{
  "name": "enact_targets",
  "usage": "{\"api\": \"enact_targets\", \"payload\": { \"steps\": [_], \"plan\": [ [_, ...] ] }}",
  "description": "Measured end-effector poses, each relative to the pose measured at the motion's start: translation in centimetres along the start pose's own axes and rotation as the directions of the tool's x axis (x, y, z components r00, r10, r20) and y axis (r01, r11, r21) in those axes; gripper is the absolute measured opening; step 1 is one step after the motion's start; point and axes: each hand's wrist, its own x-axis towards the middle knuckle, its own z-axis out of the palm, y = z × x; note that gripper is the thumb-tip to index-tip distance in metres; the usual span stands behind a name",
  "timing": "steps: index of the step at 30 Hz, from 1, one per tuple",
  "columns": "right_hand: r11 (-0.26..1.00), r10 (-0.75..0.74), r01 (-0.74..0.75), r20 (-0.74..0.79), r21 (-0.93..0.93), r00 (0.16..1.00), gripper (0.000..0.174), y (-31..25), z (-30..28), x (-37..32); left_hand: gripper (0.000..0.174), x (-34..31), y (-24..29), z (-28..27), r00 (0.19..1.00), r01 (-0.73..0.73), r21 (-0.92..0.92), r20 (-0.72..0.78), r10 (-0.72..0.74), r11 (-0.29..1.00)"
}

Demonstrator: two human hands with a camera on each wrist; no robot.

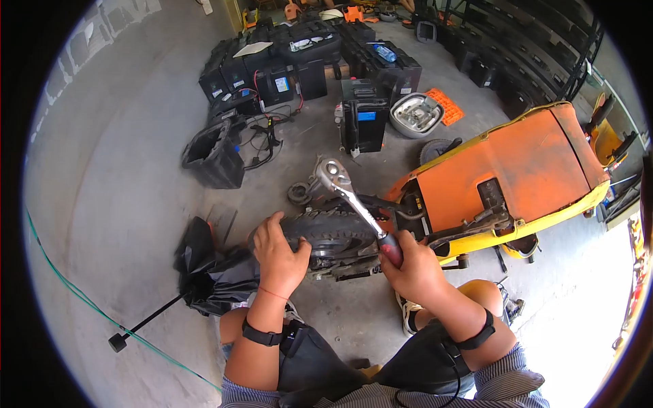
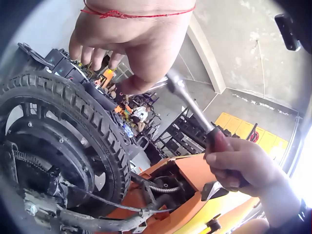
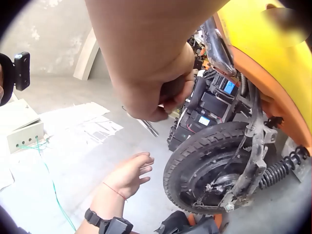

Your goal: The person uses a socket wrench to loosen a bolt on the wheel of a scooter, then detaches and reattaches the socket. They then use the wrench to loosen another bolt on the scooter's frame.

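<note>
My right hand [image 1: 416, 266] grips the dark red and black handle of a ratchet wrench [image 1: 355, 202]. The wrench's chrome head points up and away, raised over the wheel area in the head view. My left hand [image 1: 280, 257] holds nothing; its fingers are spread beside the black tyre [image 1: 299, 226]. In the right wrist view a gap shows between the left hand [image 3: 127, 176] and the tyre [image 3: 176, 165]. The wheel, with its hub and a coil spring [image 3: 282, 168], belongs to an orange and yellow scooter [image 1: 507, 163] lying on its side.
Black battery boxes [image 1: 309, 80] stand at the back, with a single one [image 1: 365, 117] nearer. An open black case [image 1: 214, 155] and cables lie left. A black plastic bag [image 1: 204, 272] sits beside my left arm; a green cord [image 1: 75, 289] crosses the floor.
</note>
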Motion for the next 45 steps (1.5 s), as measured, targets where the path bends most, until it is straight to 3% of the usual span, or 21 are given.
{"api": "enact_targets", "payload": {
  "steps": [2,4,9,12,17,19,20,24,26,30,31,32,34,36,38,40,42,45],
  "plan": [
    [0.964,0.043,0.009,0.188,-0.266,0.981,0.028,0.1,0.2,-0.1,0.059,-0.2,-0.2,-0.1,1.000,0.009,0.015,0.020,-0.010,1.000],
    [0.953,0.033,0.027,0.192,-0.301,0.981,0.028,1.0,1.5,-0.1,0.057,-0.3,-0.2,-0.2,0.990,0.060,0.062,0.120,-0.068,0.996],
    [0.917,-0.008,0.109,0.254,-0.383,0.967,0.023,0.3,1.7,0.2,0.057,-0.5,-0.3,0.1,0.991,0.003,0.057,0.135,-0.010,0.998],
    [0.936,0.059,0.051,0.297,-0.349,0.953,0.024,-0.4,1.4,-0.1,0.059,-0.7,-0.1,0.3,0.987,0.001,0.039,0.159,-0.007,0.999],
    [0.998,-0.005,0.019,0.240,-0.056,0.971,0.040,1.5,1.6,0.4,0.065,-0.6,-0.2,0.8,0.979,-0.042,0.062,0.201,0.029,0.997],
    [1.000,-0.004,0.008,0.228,-0.016,0.974,0.042,1.3,0.9,0.8,0.070,-0.7,-0.4,1.1,0.948,-0.064,0.247,0.319,-0.018,0.967],
    [1.000,-0.003,-0.004,0.215,0.030,0.977,0.045,1.1,0.6,1.0,0.070,-0.6,-0.4,1.0,0.949,-0.062,0.244,0.315,-0.018,0.968],
    [0.997,0.062,-0.066,0.091,0.040,0.994,0.043,-0.7,-0.8,0.4,0.073,-0.4,-0.5,0.6,0.911,-0.036,0.241,0.406,-0.067,0.970],
    [0.980,-0.079,0.106,-0.159,0.168,0.984,0.044,-0.2,-0.9,-0.1,0.073,-0.4,-0.5,0.6,0.909,-0.043,0.235,0.412,-0.059,0.971],
    [0.993,-0.068,0.078,-0.124,0.084,0.990,0.046,0.1,-0.9,-0.9,0.071,-0.3,-0.4,0.3,0.905,-0.018,0.240,0.416,-0.086,0.971],
    [0.999,-0.031,0.031,-0.028,0.010,0.999,0.039,-0.4,-1.3,-1.2,0.070,-0.2,-0.5,0.2,0.905,-0.017,0.239,0.416,-0.086,0.971],
    [0.999,-0.031,0.031,-0.029,0.013,0.999,0.039,-0.2,-1.0,-1.2,0.070,-0.2,-0.5,0.2,0.905,-0.019,0.241,0.416,-0.086,0.970],
    [0.916,0.054,0.064,0.279,-0.397,0.959,0.033,1.0,0.2,-1.1,0.069,-0.1,-0.4,0.1,0.907,-0.022,0.248,0.412,-0.085,0.969],
    [0.932,0.058,0.041,0.261,-0.360,0.963,0.029,1.4,1.2,-1.6,0.069,0.0,-0.2,0.2,0.906,-0.036,0.254,0.416,-0.076,0.967],
    [0.932,-0.004,0.126,0.336,-0.340,0.942,0.030,0.4,0.5,-2.1,0.069,0.1,0.0,0.1,0.906,-0.050,0.257,0.418,-0.065,0.965],
    [0.912,0.008,0.144,0.369,-0.383,0.929,0.029,1.5,1.6,-2.3,0.068,-0.3,0.2,0.0,0.910,-0.064,0.287,0.410,-0.062,0.956],
    [0.860,0.122,0.141,0.466,-0.491,0.876,0.029,3.5,3.5,-2.5,0.068,-0.3,-0.3,0.6,0.915,-0.056,0.279,0.398,-0.063,0.959],
    [0.884,0.121,0.117,0.463,-0.453,0.878,0.028,3.7,4.4,-2.9,0.065,-0.3,-0.5,0.3,0.927,-0.075,0.256,0.373,-0.027,0.964]
  ]
}}
